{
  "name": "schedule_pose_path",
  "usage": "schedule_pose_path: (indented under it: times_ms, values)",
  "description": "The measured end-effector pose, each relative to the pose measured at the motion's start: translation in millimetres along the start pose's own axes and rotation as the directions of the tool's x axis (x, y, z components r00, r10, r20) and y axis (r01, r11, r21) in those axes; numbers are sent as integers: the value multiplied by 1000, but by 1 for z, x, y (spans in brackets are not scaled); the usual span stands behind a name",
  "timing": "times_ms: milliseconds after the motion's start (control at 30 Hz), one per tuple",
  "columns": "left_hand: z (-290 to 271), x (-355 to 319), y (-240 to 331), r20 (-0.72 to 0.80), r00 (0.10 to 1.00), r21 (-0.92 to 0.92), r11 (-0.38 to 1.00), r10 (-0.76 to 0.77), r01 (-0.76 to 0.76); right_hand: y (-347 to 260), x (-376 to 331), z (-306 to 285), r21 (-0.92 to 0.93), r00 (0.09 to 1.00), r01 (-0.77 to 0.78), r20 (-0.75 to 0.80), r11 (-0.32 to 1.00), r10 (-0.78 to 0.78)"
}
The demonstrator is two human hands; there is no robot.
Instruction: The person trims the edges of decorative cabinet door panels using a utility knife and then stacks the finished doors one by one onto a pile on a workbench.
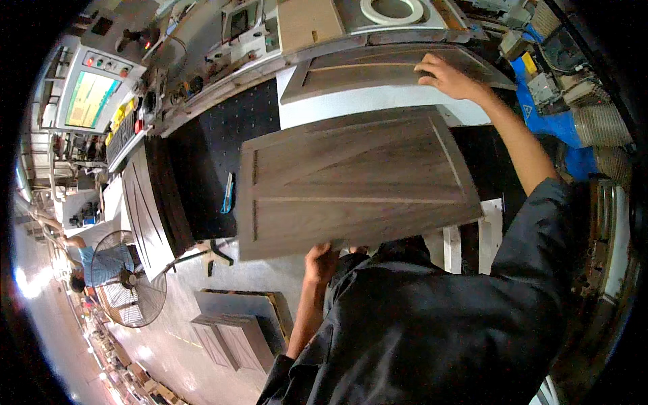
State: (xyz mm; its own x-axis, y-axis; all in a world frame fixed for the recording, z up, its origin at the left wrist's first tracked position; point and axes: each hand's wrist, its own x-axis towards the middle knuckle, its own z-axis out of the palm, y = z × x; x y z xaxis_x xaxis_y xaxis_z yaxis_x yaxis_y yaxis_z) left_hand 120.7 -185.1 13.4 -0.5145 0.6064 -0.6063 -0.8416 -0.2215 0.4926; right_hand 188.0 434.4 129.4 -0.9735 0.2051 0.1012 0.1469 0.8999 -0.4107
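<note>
A brown wood-grain framed door panel (pixel 351 175) is tilted in front of me over the dark worktable, its near edge reaching past the table toward my body. My left hand (pixel 320 262) grips that near edge, thumb on top; the fingers under it are hidden. Farther off, a second similar panel (pixel 364 66) lies on a white sheet (pixel 310 108). Over that panel's right half is my right hand (pixel 451 77), fingers bent and a little apart, with nothing seen between them. Whether its fingertips touch the surface is hard to tell.
Left on the table are a stack of similar panels (pixel 152 202) and a blue utility knife (pixel 228 194). A control screen (pixel 84 100) and a floor fan (pixel 128 278) stand farther left. More panels (pixel 236 337) rest on the floor. Blue-covered machinery and hoses (pixel 601 128) are at right.
</note>
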Motion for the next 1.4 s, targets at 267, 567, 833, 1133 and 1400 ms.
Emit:
schedule_pose_path:
  times_ms: [267,567,833,1133,1400]
  values:
    - [132,186,-55,217,940,335,924,-264,182,-9,-5,5,18,999,-44,4,999,44]
    - [184,239,-50,147,954,488,858,-263,162,-31,-23,25,-82,998,-68,-9,994,67]
    - [185,202,37,684,662,649,-669,305,-363,10,-107,138,-1,983,-184,-24,983,183]
    - [145,256,90,663,747,470,-753,-43,-461,34,-143,122,-54,960,-280,-1,958,281]
    - [146,239,82,640,749,627,-677,168,-384,28,-148,102,146,915,-336,-183,930,359]
